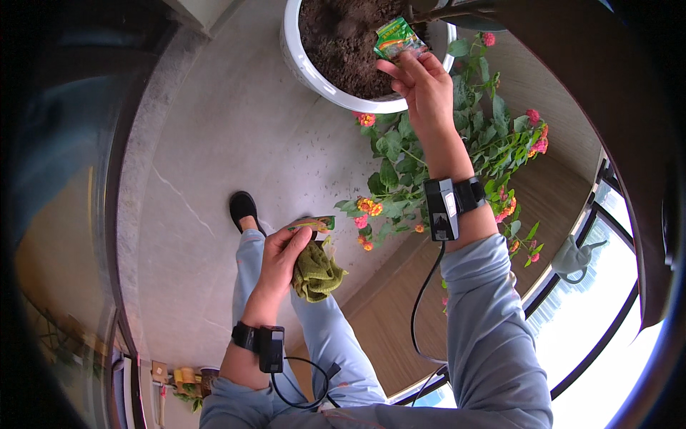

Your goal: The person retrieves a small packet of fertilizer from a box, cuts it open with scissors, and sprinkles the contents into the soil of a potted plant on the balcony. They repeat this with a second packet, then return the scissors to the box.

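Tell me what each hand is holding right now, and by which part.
The right hand pinches a small green packet by its lower edge, over the soil of the white pot. The left hand clutches a bunched green cloth and a torn strip.

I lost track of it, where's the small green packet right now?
In the head view, upper middle, the green packet is pinched in the right hand, held over the soil of the white pot.

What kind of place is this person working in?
Probably a home balcony or sunroom used for plants. A large white pot filled with soil stands on the stone floor, a flowering plant grows beside it, and a watering can sits by the windows.
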